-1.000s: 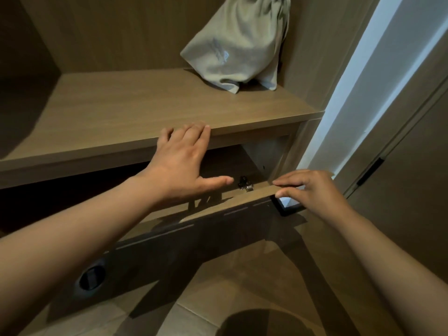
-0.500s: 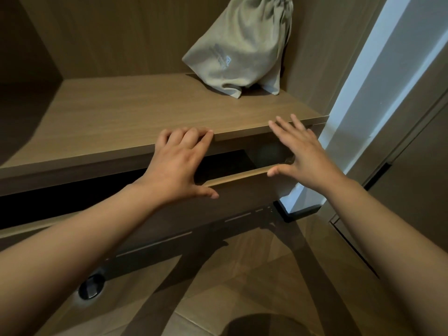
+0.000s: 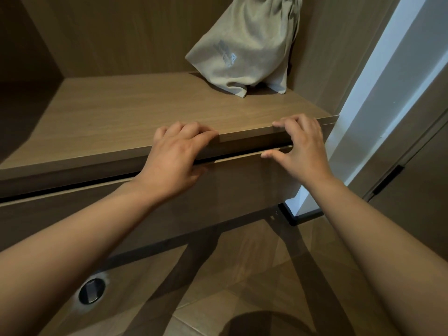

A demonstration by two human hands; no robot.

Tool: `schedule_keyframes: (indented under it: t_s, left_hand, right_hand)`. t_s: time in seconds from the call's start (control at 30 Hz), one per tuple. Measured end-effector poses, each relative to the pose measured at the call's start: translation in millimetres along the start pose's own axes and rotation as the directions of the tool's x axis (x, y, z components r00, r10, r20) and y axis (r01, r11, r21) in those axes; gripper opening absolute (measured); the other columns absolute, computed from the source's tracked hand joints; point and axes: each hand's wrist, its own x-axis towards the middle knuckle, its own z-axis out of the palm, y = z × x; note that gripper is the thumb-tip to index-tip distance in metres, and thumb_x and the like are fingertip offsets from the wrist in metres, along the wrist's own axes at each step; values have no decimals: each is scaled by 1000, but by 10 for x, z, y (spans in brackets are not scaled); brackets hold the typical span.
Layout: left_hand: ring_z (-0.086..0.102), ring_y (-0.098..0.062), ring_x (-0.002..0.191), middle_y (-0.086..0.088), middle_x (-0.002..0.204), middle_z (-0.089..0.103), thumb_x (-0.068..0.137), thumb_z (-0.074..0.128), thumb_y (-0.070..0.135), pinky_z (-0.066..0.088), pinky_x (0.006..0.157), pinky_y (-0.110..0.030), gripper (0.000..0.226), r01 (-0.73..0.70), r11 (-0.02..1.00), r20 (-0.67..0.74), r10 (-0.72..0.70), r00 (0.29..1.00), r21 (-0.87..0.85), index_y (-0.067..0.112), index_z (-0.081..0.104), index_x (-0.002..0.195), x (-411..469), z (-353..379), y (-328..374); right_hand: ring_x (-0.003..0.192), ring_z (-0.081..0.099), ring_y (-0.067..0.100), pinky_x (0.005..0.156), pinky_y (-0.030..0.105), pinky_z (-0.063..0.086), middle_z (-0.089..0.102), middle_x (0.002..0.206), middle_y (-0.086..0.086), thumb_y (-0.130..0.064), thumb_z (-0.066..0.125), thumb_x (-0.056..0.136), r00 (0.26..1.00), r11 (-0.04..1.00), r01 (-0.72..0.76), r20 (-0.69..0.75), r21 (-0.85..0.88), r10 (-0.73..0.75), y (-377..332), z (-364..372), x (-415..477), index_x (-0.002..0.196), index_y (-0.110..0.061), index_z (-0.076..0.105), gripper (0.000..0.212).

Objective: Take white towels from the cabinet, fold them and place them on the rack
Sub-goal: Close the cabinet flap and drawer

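The cabinet (image 3: pixel 135 37) fills most of the view, and the only way into its lower part is a thin dark slit between the shelf (image 3: pixel 150 112) and the top of the drawer (image 3: pixel 242 187) below it. What lies inside the drawer is hidden behind its front panel, so it cannot be told whether the white towels are in there; no towel shows on the open shelf.

The left hand (image 3: pixel 174 158) grips the shelf's front lip, with bent fingers over the top corner and the thumb tucked under at the slit. The right hand (image 3: pixel 300 151) grips the same lip nearer the cabinet's right end: its bent fingertips sit on the top corner and its thumb stretches along the drawer's upper edge. Both palms face away from the camera.

A grey-green cloth bag (image 3: pixel 244 52) slumps at the back right of the shelf, against the side wall. Its top is cut off by the frame, and its pale print is too blurred to read.

The cabinet's left side is lost in shadow. A round metal fitting (image 3: pixel 92 291) sits in the floor (image 3: pixel 242 299) at lower left.
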Motion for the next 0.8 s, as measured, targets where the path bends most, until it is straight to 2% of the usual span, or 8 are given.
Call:
schedule_keyframes:
  t_s: [0.1,0.23,0.47,0.8]
  left_hand:
    - [47,-26,116,4,133,53,73,78,20,36,91,-44,69,-3,1000,-33,3,999,-5,24,51,137,19,2,-13]
    - [49,-29,113,1,133,55,76,75,15,37,88,-45,64,-9,1000,-90,9,996,9,23,53,135,12,36,-5]
    - [48,-28,117,-1,135,53,77,73,19,36,90,-45,64,-4,999,-114,10,993,53,23,50,137,7,100,-5]
    - [47,-24,119,2,134,52,77,73,25,37,93,-45,63,26,999,-92,-24,995,23,25,51,136,22,55,19]
  right_hand:
    - [113,46,22,104,50,41,50,114,3,-51,79,70,999,1000,-21,-50,-13,21,-1,90,-1,117,-22,58,59]
    - [109,47,24,99,42,43,51,113,6,-51,79,71,992,999,-39,-118,-37,35,-18,189,0,113,-21,57,56]
    - [110,48,25,103,50,41,53,113,8,-50,79,71,983,997,-52,-177,-48,42,-28,248,-27,113,-17,57,57]
    - [110,49,25,105,48,39,54,114,8,-48,80,71,987,996,-57,-157,-76,44,-62,217,-40,114,-17,57,58]
